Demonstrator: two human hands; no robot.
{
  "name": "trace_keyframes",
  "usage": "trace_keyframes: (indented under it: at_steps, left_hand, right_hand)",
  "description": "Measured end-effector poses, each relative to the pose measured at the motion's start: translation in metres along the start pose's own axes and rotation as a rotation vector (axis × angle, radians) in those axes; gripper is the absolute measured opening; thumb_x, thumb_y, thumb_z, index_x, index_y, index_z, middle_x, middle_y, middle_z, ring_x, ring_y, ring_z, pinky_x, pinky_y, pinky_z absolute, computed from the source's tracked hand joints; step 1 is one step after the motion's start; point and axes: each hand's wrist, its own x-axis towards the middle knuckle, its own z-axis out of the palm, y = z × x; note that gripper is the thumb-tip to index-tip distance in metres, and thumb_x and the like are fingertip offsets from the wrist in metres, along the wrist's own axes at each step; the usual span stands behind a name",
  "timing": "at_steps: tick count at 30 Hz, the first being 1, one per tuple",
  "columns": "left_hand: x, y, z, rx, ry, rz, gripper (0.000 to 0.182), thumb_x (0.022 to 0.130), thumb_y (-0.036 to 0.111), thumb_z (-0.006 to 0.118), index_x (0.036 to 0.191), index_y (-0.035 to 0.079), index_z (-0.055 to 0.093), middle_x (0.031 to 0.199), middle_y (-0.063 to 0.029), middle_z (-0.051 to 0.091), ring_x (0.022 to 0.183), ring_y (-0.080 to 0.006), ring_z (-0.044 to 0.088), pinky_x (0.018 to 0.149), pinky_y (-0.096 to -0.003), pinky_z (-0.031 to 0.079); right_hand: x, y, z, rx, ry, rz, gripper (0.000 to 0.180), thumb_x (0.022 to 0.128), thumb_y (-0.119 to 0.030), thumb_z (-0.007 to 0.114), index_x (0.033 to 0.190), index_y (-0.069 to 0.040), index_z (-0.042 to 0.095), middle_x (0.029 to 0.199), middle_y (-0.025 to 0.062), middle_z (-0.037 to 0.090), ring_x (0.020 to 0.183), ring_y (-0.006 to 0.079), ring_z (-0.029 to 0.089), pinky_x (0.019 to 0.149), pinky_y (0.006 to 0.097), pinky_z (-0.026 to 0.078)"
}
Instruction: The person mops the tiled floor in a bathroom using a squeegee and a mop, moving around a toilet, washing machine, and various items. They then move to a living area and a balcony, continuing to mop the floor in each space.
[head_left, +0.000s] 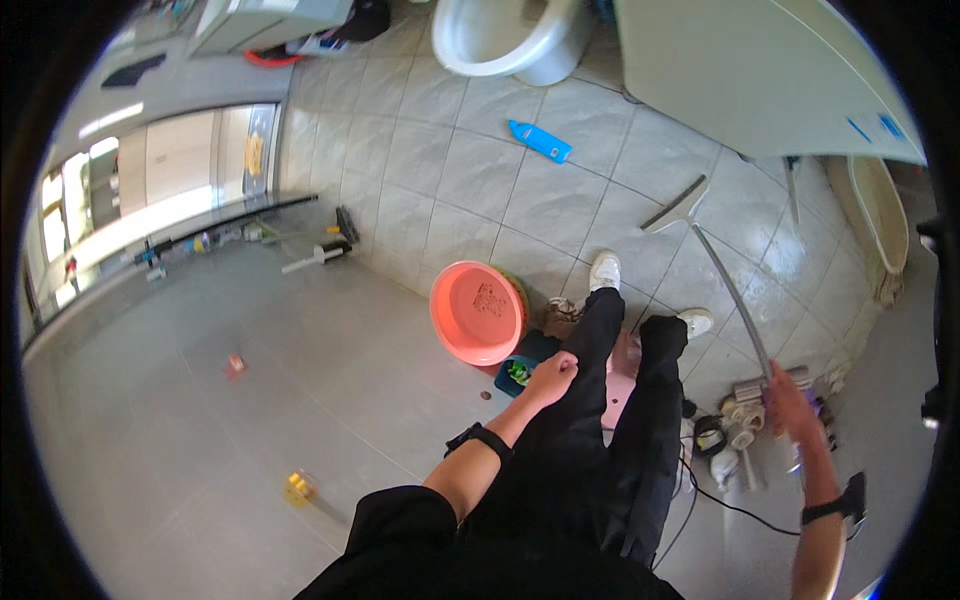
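My right hand (791, 405) is wrapped around the handle of a long floor squeegee (724, 270), out to my right. The handle slants away from me, and the pale squeegee head with its dark blade lies on the grey floor tiles (480, 176) beyond my shoes. My left hand (553, 375) is curled into a loose fist over my left thigh, and nothing shows in it. Near that hand stand a pink plastic basin (480, 341) and a small teal container (511, 377) with green packets inside. A blue bottle (540, 141) lies on its side on the tiles ahead.
A white toilet (480, 69) stands ahead, with a pale panel (750, 82) to its right. Rolls and other goods (739, 427) crowd below my right hand, near a black cable (731, 510). At left, a window (172, 165) sits above a ledge holding a brush (326, 252).
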Motion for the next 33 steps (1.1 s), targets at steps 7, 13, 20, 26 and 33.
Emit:
trace_keyframes:
  at_steps: [7,13,20,26,33]
  left_hand:
    - [-0.041,-0.056,0.028,-0.184,0.073,-0.183,0.03,0.089,0.027,0.054,0.108,0.005,0.062,0.103,-0.0187,0.066,0.1,-0.0362,0.062,0.085,-0.0407,0.049]
    - [-0.051,-0.085,0.031,-0.296,0.188,-0.325,0.031,0.089,0.027,0.054,0.108,0.005,0.064,0.104,-0.0187,0.067,0.102,-0.0347,0.063,0.088,-0.0409,0.049]
    - [-0.035,-0.09,0.001,-0.334,0.178,-0.272,0.034,0.09,0.029,0.055,0.111,0.003,0.064,0.103,-0.0177,0.068,0.099,-0.0308,0.065,0.088,-0.0372,0.049]
    - [-0.03,-0.111,-0.022,-0.511,0.186,-0.368,0.031,0.089,0.026,0.057,0.11,0.005,0.065,0.103,-0.0157,0.068,0.099,-0.0283,0.065,0.089,-0.0359,0.049]
    - [-0.033,-0.128,-0.01,-0.541,0.148,-0.434,0.031,0.088,0.029,0.057,0.107,0.007,0.067,0.104,-0.0156,0.068,0.1,-0.0323,0.064,0.09,-0.0397,0.049]
  right_hand:
    - [0.016,-0.167,-0.071,-0.465,0.076,-0.099,0.048,0.1,-0.025,0.041,0.145,-0.009,0.037,0.13,0.0222,0.056,0.119,0.0349,0.055,0.1,0.0382,0.043]
    - [0.075,-0.199,-0.003,-0.787,0.029,-0.522,0.049,0.102,-0.028,0.034,0.147,-0.008,0.034,0.142,0.0198,0.045,0.126,0.0321,0.049,0.107,0.0365,0.037]
    - [0.134,-0.355,0.229,0.445,-0.291,-0.24,0.051,0.1,-0.031,0.047,0.149,-0.025,0.031,0.06,0.0042,0.043,0.042,0.0144,0.04,0.035,0.033,0.036]
    - [0.178,-0.536,0.334,1.009,-0.56,-0.187,0.026,0.102,-0.04,0.041,0.127,-0.032,0.04,0.061,-0.0003,0.039,0.044,0.0093,0.036,0.038,0.0264,0.034]
    - [0.13,-0.438,0.309,0.375,-0.336,-0.172,0.058,0.096,-0.027,0.056,0.146,-0.025,0.027,0.071,0.0047,0.049,0.054,0.0175,0.053,0.047,0.0389,0.05]
